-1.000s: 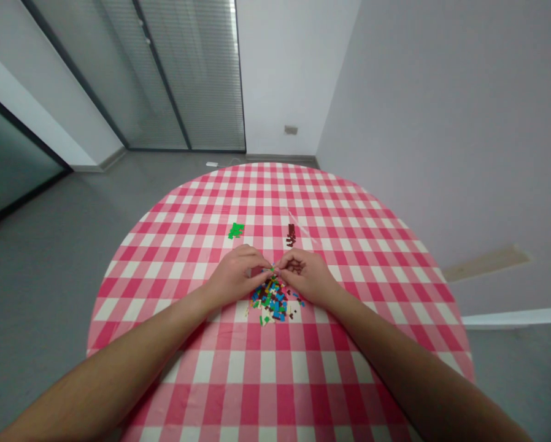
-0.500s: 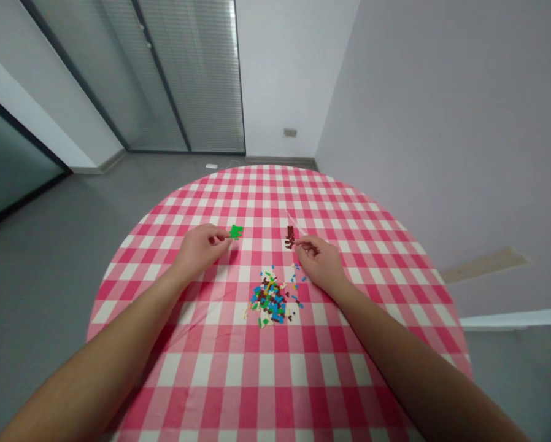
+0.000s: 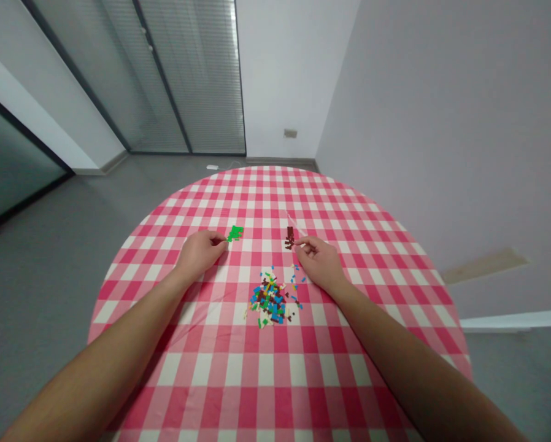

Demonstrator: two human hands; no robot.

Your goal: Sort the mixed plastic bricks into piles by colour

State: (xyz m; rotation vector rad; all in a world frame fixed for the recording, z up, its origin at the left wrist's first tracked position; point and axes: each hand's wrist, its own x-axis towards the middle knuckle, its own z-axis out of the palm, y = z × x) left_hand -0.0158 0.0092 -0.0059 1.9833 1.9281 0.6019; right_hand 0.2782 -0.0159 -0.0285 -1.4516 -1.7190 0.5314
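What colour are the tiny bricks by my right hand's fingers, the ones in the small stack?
The bricks are dark reddish-brown, best seen in the head view.

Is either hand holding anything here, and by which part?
It cannot be told at this size. The left hand is right beside the green bricks, and the right hand is right beside the dark brown bricks.
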